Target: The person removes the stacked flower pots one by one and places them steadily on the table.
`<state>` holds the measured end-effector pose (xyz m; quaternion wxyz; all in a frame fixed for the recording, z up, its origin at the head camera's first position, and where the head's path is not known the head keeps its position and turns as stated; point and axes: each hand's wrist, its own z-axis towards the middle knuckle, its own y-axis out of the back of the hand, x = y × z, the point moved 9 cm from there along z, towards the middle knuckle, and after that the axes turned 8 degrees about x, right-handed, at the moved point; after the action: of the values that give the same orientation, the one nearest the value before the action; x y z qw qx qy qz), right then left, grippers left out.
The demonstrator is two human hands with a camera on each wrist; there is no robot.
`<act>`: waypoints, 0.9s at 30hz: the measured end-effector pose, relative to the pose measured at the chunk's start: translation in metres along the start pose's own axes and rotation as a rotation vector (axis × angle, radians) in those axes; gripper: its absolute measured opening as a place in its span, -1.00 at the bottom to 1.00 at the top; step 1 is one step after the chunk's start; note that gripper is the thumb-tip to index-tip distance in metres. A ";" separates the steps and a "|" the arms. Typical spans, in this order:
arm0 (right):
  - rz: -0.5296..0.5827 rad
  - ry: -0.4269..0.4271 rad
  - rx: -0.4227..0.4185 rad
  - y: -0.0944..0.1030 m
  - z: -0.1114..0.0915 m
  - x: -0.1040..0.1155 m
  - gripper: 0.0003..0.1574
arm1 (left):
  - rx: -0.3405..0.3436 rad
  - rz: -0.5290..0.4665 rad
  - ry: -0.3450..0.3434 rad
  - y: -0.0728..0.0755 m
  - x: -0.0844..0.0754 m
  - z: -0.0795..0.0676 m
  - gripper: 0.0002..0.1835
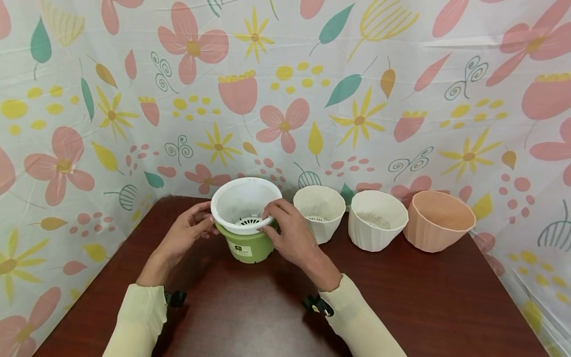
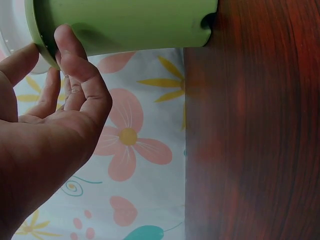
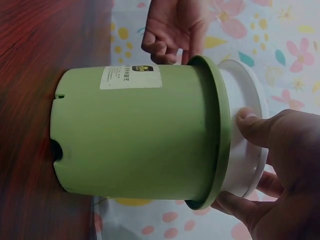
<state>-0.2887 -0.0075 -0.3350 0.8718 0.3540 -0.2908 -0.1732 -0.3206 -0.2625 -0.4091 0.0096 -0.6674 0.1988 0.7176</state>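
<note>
White liner partly seated in the green pot

Both hands held the white inner pot (image 1: 244,201) by its rim, the left hand (image 1: 185,233) and right hand (image 1: 292,233) pinching opposite sides; it sat partway inside the green pot (image 1: 250,245) on the table (image 1: 401,297), seemingly not pressed fully home.

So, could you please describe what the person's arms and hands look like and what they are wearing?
Both arms wear long, pale yellow-green sleeves that end at the wrists. The left hand and right hand are bare, with no gloves and no rings or watch that the pictures show. A small black clip-like device sits at the left sleeve cuff and another at the right sleeve cuff.
</note>
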 end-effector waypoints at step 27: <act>0.042 -0.004 -0.041 0.005 0.000 0.002 -0.74 | 0.005 0.000 0.007 0.000 0.001 0.000 -0.38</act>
<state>-0.2872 -0.0049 -0.3305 0.8816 0.3297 -0.2966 -0.1615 -0.3208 -0.2624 -0.4097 0.0103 -0.6700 0.2006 0.7147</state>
